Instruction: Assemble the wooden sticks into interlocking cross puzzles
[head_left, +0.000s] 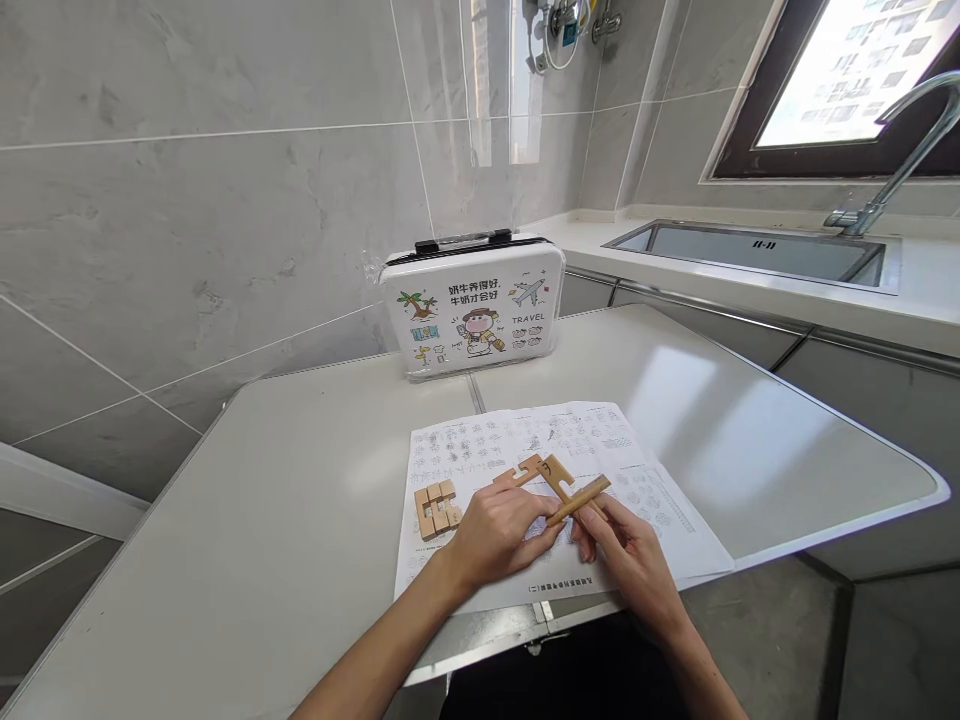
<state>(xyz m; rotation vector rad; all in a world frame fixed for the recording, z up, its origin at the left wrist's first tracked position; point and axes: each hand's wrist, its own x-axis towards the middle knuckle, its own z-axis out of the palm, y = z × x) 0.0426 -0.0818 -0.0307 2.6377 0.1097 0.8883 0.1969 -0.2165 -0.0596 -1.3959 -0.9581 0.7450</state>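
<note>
My left hand rests on an instruction sheet, fingers curled around the near end of a notched wooden puzzle piece. My right hand pinches a plain wooden bar that lies crosswise over another notched piece. The three pieces meet just beyond my fingertips. A small group of several notched wooden blocks lies on the sheet to the left of my left hand.
A white tin case with cartoon pictures stands at the table's far edge against the tiled wall. A steel sink and tap lie at the back right under a window.
</note>
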